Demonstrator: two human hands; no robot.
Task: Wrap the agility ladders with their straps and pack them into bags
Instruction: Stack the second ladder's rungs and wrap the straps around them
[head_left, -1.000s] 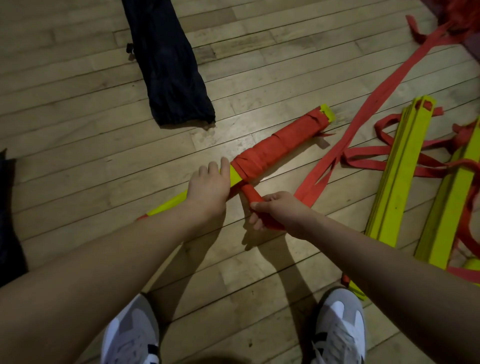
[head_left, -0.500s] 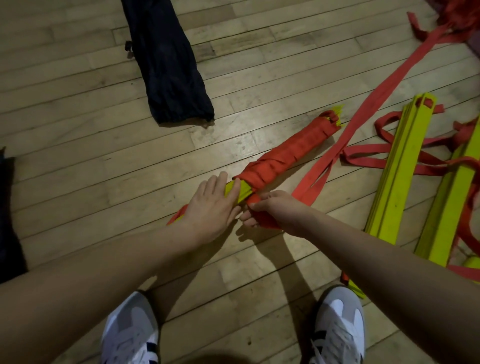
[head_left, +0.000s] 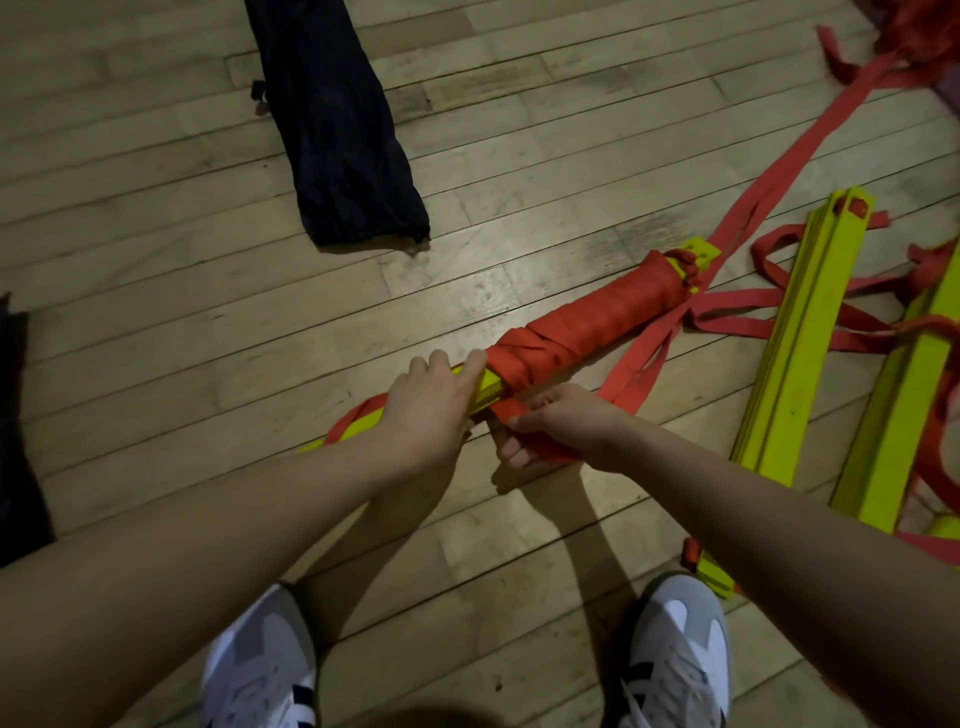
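Note:
A bundle of yellow ladder rungs (head_left: 592, 322) lies slanted on the wooden floor, its far half wound in red strap. My left hand (head_left: 428, 402) lies over the bare yellow part of the bundle, fingers curled round it. Just right of it, my right hand (head_left: 558, 428) grips the loose red strap (head_left: 639, 369) close under the bundle. That strap runs off up to the right. A dark bag (head_left: 337, 119) lies flat at the upper left.
Two more stacks of yellow rungs (head_left: 800, 332) (head_left: 898, 410) with tangled red straps lie at the right. A further dark bag (head_left: 15, 441) shows at the left edge. My two white and grey shoes (head_left: 260, 670) (head_left: 675, 654) stand at the bottom.
The bundle has turned and shifted, its far end swinging right and nearer. My right hand has brought the strap round under it, and my left hand has slid along the bare rungs.

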